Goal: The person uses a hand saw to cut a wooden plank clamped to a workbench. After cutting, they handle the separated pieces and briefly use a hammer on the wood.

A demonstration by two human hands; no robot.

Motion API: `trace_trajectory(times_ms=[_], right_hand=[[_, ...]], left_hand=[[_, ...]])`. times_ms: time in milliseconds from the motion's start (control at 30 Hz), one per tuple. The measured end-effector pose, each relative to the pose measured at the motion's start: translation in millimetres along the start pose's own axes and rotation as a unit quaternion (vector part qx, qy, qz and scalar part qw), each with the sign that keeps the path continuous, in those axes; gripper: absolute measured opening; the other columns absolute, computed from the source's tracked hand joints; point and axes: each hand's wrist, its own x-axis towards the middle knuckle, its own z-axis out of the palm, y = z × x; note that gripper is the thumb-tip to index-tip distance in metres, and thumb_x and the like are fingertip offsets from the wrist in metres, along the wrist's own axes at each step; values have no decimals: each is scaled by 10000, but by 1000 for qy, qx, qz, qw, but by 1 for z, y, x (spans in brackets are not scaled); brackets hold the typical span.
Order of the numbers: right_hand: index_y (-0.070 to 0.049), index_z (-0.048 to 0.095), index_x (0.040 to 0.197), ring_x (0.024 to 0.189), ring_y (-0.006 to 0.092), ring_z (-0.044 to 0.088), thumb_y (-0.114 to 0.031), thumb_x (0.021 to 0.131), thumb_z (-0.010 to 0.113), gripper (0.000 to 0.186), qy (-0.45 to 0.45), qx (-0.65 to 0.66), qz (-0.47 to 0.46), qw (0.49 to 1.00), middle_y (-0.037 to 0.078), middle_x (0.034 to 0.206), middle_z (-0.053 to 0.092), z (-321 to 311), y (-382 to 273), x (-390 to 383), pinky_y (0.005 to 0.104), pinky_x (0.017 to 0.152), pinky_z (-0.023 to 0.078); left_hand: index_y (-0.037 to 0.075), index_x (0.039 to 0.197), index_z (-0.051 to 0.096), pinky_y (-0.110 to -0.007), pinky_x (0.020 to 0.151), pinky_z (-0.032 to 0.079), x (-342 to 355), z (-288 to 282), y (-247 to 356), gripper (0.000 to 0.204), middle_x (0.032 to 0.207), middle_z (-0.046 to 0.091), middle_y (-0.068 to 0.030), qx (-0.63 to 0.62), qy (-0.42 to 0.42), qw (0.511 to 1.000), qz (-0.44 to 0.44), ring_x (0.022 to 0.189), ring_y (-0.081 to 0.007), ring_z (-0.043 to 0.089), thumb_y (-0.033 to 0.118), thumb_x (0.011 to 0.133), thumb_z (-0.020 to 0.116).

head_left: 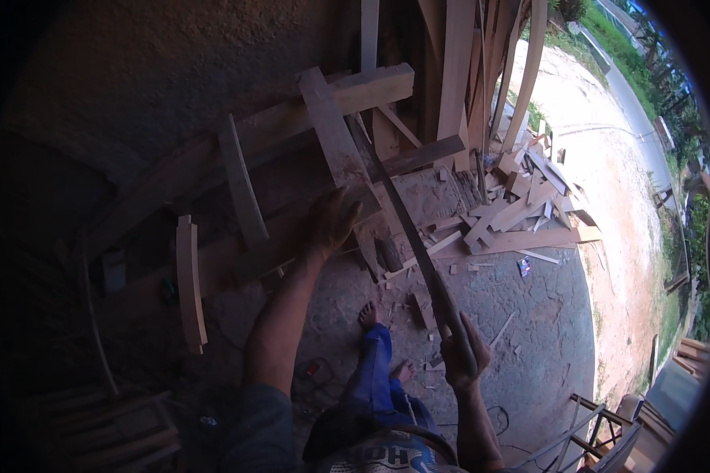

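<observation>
My right hand (465, 351) is closed round the handle end of a long handsaw (412, 229). The narrow dark blade slants up and away to the left, its far part beside the edge of a wooden board (331, 130). That board lies across a bench of heavy timber beams (371, 88). My left hand (335, 223) grips the board's near part where it crosses the front beam, with the fingertips partly in shade. From this view I cannot tell whether the saw's teeth touch the wood.
Offcuts (528, 197) are heaped on the right. Tall planks (454, 71) lean against the wall behind. A short slat (237, 181) spans the beams, and a notched wooden piece (189, 276) lies at the left. My bare feet (367, 315) stand on the concrete floor among scraps.
</observation>
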Motion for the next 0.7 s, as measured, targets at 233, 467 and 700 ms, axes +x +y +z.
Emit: trace_trajectory(times_ms=[233, 467, 700], right_hand=[[46, 602, 1372, 859, 255, 766, -68, 862, 766, 547, -28, 18, 25, 999, 207, 998, 747, 18, 1, 4, 331, 755, 565], [42, 605, 1374, 791, 229, 753, -63, 857, 764, 551, -43, 43, 28, 998, 177, 916, 737, 17, 12, -7, 327, 713, 559], [31, 600, 1386, 820, 224, 760, -60, 853, 768, 566, -44, 55, 14, 997, 185, 979, 749, 15, 12, -11, 323, 721, 563]], left_hand=[[38, 962, 695, -508, 897, 515, 11, 27, 20, 234, 1028, 705, -218, -44, 88, 987, -126, 1009, -414, 672, 226, 989, 558], [8, 1073, 661, -452, 914, 503, 6, 49, -6, 302, 1072, 688, -234, -104, 65, 986, -113, 1056, -384, 669, 291, 1016, 572], [7, 905, 660, -503, 827, 510, 11, 74, -32, 281, 940, 674, -261, -118, 147, 979, -81, 925, -446, 653, 269, 977, 588]])
